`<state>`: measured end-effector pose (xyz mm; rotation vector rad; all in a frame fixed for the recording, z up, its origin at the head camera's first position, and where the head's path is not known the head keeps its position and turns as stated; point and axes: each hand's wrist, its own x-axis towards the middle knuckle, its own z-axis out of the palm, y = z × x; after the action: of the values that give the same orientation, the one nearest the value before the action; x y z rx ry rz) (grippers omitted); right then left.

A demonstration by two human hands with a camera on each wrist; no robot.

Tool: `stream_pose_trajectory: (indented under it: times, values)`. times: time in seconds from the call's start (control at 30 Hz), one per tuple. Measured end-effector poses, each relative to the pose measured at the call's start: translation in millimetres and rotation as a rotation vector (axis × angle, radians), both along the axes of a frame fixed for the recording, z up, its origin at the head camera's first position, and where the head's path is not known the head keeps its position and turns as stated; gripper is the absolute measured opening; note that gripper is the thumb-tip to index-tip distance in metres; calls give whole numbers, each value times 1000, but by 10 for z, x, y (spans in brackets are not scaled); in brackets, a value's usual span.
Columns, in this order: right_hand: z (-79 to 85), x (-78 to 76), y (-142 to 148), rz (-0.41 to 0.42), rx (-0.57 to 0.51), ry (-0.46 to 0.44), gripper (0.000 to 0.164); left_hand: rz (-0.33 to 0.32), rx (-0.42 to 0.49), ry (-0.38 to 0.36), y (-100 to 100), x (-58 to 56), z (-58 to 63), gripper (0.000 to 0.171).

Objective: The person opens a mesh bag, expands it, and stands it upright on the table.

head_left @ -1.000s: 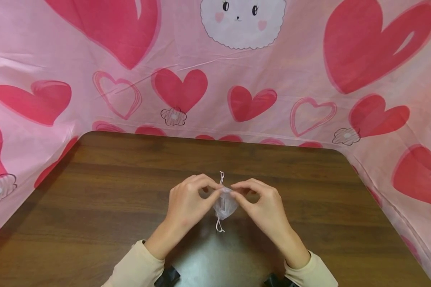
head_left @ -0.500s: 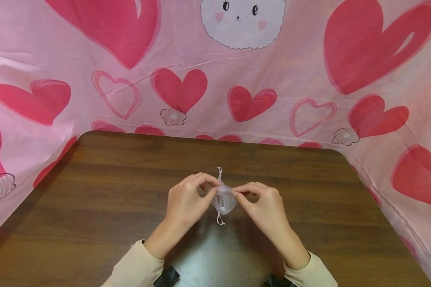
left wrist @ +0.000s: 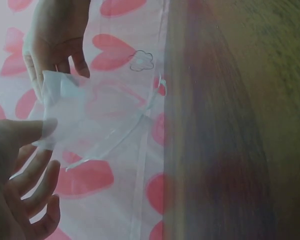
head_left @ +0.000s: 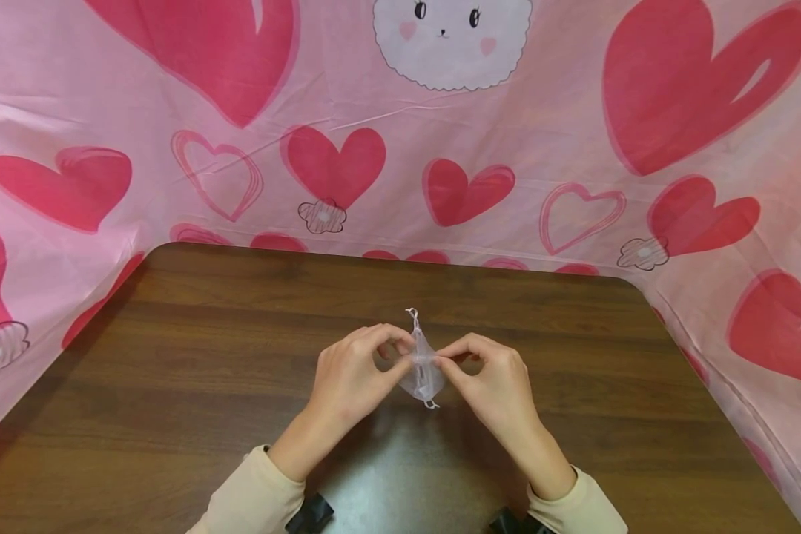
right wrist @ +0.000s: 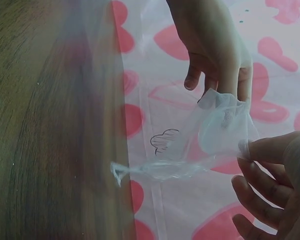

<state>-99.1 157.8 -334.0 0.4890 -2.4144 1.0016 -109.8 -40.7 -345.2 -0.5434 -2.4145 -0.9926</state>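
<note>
A small sheer white drawstring pouch (head_left: 422, 380) is held up between both hands over the middle of the table. My left hand (head_left: 354, 371) pinches its left side between thumb and fingers; my right hand (head_left: 497, 374) pinches the opposite side. One looped cord (head_left: 414, 319) sticks out at the far end of the pouch, and another (head_left: 431, 404) at the near end. In the left wrist view the thin mesh (left wrist: 90, 117) spreads out, with the gathered drawstring line running along one side. The right wrist view shows my right thumb (right wrist: 265, 150) against the pouch edge.
The dark brown wooden table (head_left: 207, 356) has rounded far corners. A pink cloth (head_left: 387, 96) with red hearts hangs behind and at both sides. Beige sleeves (head_left: 256, 493) cover the forearms, and black straps (head_left: 310, 514) show near the wrists.
The pouch has shifted and turned slightly between the fingers. Its far end now rises more to a point, and the near cord loop shows less. Both hands stay nearly in place.
</note>
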Motion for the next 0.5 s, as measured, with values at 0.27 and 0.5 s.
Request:
stream_pose_trajectory:
  times: [0.27,0.5]
  values:
    - [-3,-3,13,-30,5,-4,13,-30,-24,7,12,7,6,29]
    - [-10,-15,17,-31,7,-5,11,-84,7,4,10,12,11,21]
